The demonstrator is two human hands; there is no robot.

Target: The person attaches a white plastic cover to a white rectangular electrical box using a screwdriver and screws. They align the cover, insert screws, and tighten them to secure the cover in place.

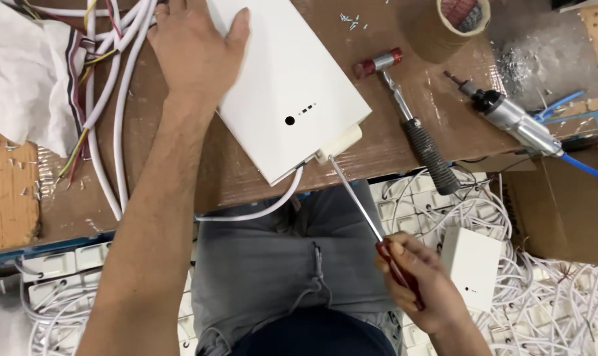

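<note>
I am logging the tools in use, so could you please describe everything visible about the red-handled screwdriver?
The red-handled screwdriver has a long, thin, bright metal shaft and a glossy dark red handle that looks like plastic. The right hand holds the handle in a closed grip, below the table edge and over the lap. The shaft slants up and to the left, and its tip meets the small cream end piece at the near corner of the flat white rectangular box, which the left hand presses down on the brown cardboard-covered table.
</note>
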